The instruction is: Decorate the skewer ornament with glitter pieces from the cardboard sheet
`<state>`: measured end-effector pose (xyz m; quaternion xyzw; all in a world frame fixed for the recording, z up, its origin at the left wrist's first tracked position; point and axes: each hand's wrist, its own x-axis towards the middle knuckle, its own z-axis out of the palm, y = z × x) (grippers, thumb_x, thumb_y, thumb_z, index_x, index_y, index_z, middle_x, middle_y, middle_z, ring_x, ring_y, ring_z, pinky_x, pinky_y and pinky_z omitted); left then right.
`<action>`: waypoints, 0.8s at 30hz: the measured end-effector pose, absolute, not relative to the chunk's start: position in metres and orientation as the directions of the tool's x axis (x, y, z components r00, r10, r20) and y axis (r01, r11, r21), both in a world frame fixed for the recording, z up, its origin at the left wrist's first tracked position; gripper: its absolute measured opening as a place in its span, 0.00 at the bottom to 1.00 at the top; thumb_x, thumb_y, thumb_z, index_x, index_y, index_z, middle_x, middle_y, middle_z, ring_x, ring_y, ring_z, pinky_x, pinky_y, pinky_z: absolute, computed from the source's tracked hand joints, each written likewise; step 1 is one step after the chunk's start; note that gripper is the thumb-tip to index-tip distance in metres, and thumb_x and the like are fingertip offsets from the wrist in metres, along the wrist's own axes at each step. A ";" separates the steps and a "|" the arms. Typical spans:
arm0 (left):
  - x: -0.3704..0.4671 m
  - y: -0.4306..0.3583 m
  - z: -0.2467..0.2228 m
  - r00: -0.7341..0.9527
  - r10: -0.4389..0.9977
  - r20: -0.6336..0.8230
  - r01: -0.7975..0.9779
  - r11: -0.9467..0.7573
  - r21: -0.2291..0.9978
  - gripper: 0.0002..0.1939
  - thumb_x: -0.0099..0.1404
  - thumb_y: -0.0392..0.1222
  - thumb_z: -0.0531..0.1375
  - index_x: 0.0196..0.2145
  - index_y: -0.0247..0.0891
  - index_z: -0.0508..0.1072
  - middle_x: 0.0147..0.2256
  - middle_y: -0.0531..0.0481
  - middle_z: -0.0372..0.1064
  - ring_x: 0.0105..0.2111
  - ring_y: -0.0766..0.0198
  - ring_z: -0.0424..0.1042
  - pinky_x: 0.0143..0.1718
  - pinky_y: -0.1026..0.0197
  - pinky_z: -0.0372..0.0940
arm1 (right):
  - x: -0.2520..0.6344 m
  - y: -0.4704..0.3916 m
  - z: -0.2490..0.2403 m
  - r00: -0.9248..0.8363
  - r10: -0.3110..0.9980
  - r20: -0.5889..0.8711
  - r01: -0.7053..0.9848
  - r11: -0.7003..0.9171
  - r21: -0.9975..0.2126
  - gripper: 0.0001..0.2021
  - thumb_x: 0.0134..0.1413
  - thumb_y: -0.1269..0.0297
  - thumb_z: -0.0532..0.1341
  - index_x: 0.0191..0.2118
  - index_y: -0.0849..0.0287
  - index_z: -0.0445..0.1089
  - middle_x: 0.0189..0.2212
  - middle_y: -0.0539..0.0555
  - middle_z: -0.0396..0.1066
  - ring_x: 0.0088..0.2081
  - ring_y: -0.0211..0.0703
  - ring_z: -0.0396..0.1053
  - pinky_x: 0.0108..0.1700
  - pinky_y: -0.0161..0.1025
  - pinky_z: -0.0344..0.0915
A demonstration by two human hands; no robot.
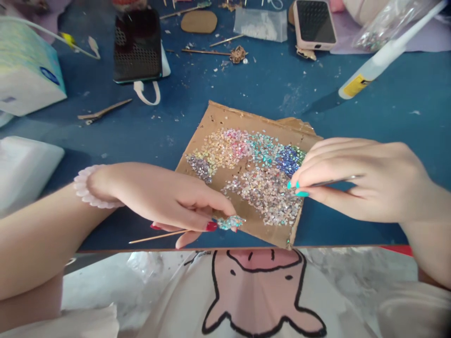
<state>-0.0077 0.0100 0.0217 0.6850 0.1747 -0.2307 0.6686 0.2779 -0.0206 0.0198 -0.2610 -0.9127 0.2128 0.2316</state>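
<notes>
Left fingers (pixel 215 199) pinch a sparkling turquoise gem-covered ornament (pixel 229 222), long axis sideways, left of the right fingers (pixel 324 172), clamped on a slim metal tool (pixel 347 179).

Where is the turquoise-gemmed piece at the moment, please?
In the head view, the turquoise-gemmed piece is at lower centre, held in the left hand by the near edge of the cardboard.

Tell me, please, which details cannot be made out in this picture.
All in the head view:
Glittering piece: one end, hidden by the left hand.
Slim tool in the right hand: whether its tip holds anything, too small.
White bottle: label print, too small.
Box: left side, cut off by the picture's edge.
</notes>
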 end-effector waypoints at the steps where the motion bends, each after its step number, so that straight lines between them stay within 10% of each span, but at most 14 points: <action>1: -0.008 0.010 0.022 0.833 -0.063 -0.550 0.548 -0.048 0.835 0.09 0.65 0.35 0.54 0.42 0.43 0.69 0.20 0.64 0.70 0.13 0.73 0.58 0.11 0.74 0.52 | 0.278 -0.020 0.020 -0.755 0.579 0.308 0.381 0.769 -0.513 0.05 0.59 0.72 0.60 0.35 0.55 0.69 0.30 0.47 0.75 0.33 0.36 0.72 0.40 0.41 0.68; 24: -0.010 0.012 0.022 0.771 -0.128 -0.624 0.620 -0.075 0.781 0.18 0.70 0.33 0.48 0.57 0.37 0.58 0.28 0.50 0.74 0.16 0.72 0.62 0.15 0.73 0.54 | 0.275 -0.017 0.018 -0.833 0.505 0.227 0.281 0.738 -0.613 0.06 0.63 0.68 0.58 0.34 0.59 0.70 0.28 0.49 0.73 0.30 0.34 0.67 0.37 0.35 0.63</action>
